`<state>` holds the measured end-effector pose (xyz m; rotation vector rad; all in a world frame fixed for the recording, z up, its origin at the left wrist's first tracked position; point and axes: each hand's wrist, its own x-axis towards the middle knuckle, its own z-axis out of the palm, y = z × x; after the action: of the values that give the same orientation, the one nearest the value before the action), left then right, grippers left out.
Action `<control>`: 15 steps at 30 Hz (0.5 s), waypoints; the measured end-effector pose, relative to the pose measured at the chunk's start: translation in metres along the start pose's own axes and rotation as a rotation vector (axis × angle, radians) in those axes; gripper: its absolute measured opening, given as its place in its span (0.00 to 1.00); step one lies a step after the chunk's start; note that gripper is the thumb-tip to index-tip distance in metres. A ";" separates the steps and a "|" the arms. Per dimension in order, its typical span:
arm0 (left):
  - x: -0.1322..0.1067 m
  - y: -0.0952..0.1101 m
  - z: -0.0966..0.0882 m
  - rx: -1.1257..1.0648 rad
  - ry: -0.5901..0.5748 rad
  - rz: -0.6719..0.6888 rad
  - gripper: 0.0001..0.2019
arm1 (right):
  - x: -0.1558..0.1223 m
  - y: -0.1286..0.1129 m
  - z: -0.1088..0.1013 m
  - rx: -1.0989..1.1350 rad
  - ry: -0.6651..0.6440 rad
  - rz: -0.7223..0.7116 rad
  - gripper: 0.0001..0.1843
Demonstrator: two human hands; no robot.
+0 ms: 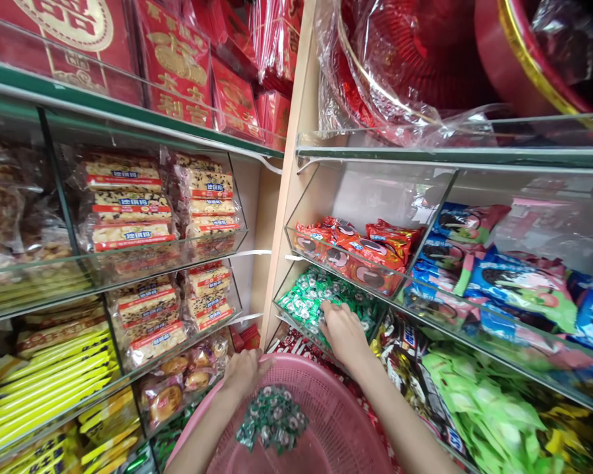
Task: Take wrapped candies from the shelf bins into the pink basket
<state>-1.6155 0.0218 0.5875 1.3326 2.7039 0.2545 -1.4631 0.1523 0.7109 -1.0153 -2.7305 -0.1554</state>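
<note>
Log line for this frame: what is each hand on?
left hand: grips pink basket rim | right hand: reaching into green candies in glass bin | basket: candy pile inside

Hands, two: left hand (244,372) and right hand (343,332). Pink basket (326,408), one. Green-wrapped sweets (271,418) in the basket: one small heap, overlapping, roughly two dozen. Bin of green sweets (309,296), one; pieces too many to count. Red biscuit packets (356,253) in the compartment above: about five showing. Blue biscuit packets (499,276): at least four. Cake bars (126,207) behind glass on the left: three in the front stack, three or four in the neighbouring stack (207,194). Red gift boxes (178,66) on the top shelf: at least four.
</note>
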 end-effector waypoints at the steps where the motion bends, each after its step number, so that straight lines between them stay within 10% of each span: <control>1: 0.000 0.000 -0.001 0.003 0.001 -0.002 0.28 | 0.000 -0.001 0.001 0.003 -0.007 0.000 0.12; 15: 0.001 -0.003 -0.008 -0.016 -0.027 -0.033 0.28 | -0.028 -0.010 -0.008 0.267 0.180 -0.112 0.10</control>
<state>-1.6198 0.0203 0.5944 1.2762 2.6932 0.2527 -1.4477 0.1254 0.7114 -0.7389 -2.5579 0.0936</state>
